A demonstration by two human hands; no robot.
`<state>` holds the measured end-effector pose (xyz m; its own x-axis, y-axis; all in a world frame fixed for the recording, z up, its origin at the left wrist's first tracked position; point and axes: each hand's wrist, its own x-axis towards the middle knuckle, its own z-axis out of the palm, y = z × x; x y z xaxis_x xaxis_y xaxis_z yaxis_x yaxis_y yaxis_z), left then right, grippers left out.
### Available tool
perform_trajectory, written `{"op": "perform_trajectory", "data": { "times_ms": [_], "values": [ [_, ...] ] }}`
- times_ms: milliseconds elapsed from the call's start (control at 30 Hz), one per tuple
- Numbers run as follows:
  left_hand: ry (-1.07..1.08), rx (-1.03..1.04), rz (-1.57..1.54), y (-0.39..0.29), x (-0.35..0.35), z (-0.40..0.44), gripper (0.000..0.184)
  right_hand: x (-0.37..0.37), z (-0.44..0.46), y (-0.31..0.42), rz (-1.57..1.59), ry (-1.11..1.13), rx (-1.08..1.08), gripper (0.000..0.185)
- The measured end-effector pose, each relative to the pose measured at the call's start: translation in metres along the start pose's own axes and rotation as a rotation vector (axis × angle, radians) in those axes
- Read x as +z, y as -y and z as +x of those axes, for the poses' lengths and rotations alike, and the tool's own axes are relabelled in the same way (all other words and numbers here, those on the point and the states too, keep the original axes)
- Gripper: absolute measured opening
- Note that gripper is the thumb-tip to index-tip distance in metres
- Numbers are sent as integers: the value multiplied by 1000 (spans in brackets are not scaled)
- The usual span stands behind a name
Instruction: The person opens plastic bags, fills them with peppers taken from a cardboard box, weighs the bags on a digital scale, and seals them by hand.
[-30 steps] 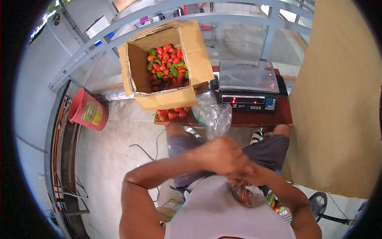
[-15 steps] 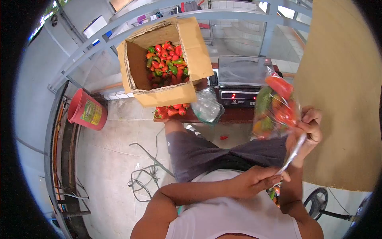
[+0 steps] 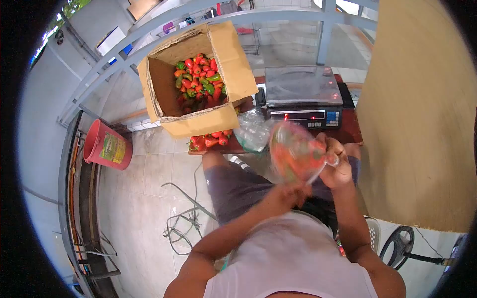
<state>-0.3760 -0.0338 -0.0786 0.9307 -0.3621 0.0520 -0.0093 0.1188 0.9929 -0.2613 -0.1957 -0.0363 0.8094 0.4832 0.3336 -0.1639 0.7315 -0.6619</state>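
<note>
A clear plastic bag of red and green peppers (image 3: 293, 154), blurred by motion, hangs in front of my lap. My right hand (image 3: 337, 161) is closed around the gathered neck of the bag, on its right side. At the bag's lower edge is my left hand (image 3: 293, 193), smeared by motion; its fingers and whether they grip the plastic cannot be made out. Just beyond the bag is a digital scale (image 3: 304, 94) with a lit red display. Left of the scale, a crumpled clear plastic bag (image 3: 252, 130) lies on the low reddish bench (image 3: 350, 130).
An open cardboard box (image 3: 201, 123) holding loose red and green peppers (image 3: 198, 79) stands ahead. More red peppers (image 3: 211, 140) lie below it on the bench. A red bucket (image 3: 107, 144) and a tangled green strap (image 3: 184, 223) are on the left floor. A tan board (image 3: 417, 124) rises at right.
The bag of peppers and my right hand have moved left, toward my lap's middle. My left hand has gone forward and left, from the bag's tail to its lower edge.
</note>
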Motion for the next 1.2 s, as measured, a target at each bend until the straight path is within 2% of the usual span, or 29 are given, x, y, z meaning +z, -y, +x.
{"op": "perform_trajectory", "data": {
  "times_ms": [33, 67, 167, 200, 267, 300, 367, 400, 433, 467, 500, 567, 600, 667, 700, 733, 767, 833, 867, 967, 1000, 1100, 1200],
  "values": [
    [-54, 32, 120, -6, -23, 8, 15, 2, 0, 5, 88, 95, 85, 19],
    [-112, 57, 243, -12, -46, 16, 17, -1, 1, 6, -6, 139, 136, 16],
    [-239, 162, 687, -63, -79, 27, 19, -7, 3, 17, -634, 172, 168, 10],
    [-248, 304, 754, -72, -68, 26, 14, -11, 1, 9, -710, 40, 29, 8],
    [-266, 584, 879, -73, -28, 17, 7, -6, 4, 1, -573, -85, -143, 8],
    [-126, 426, 872, -69, -4, 10, 4, -5, 6, -1, -502, -145, -228, 7],
    [29, -69, 152, -29, 7, 7, 15, -2, 8, 6, -313, -34, -79, 6],
    [-190, 111, 163, 40, -13, 25, 16, 0, 6, 11, -216, 19, 1, 5],
    [-154, 277, 281, 18, -34, 30, 19, 0, 3, 14, -119, 67, 78, 4],
    [-133, 447, 393, -4, -55, 36, 22, -6, 4, 14, -269, 67, 180, 6],
    [-233, 11, 342, -14, -74, 40, 21, -7, 5, 13, -406, 83, 149, 8],
    [-297, 247, 716, -71, -73, 44, 13, -8, 12, 9, -680, 117, 76, 10],
    [-298, 362, 770, -80, -63, 41, 13, -11, 12, 1, -762, -23, -57, 13],
    [-297, 588, 872, -80, -26, 32, 12, -1, 18, -2, -576, -117, -185, 12],
    [-291, 464, 733, -76, -1, 27, 10, 2, 19, -2, -482, -164, -246, 11],
    [-237, 209, 471, -63, 4, 27, 10, -1, 17, -1, -188, -76, -161, 8],
    [-181, -45, 203, -51, 5, 25, 10, -2, 14, -2, -104, 7, -70, 7],
    [-226, 113, 163, -52, -15, 34, 9, -2, 11, -2, 63, 173, 105, 6],
    [-247, 198, 145, -58, -26, 40, 8, 2, 10, 2, -64, 225, 192, 25],
    [-226, 452, 733, -74, -50, 41, 17, 8, 0, 4, -199, 139, 381, 50],
    [-237, 330, 870, -79, -49, 35, 14, 3, -3, 8, -367, 136, 405, 68],
    [-270, 90, 578, -79, -42, 26, 8, -2, -16, -9, -791, 56, 132, 55],
    [-257, -297, -409, -52, -57, 34, 11, -13, -13, -26, -1265, 183, -471, 35]
  ]
}}
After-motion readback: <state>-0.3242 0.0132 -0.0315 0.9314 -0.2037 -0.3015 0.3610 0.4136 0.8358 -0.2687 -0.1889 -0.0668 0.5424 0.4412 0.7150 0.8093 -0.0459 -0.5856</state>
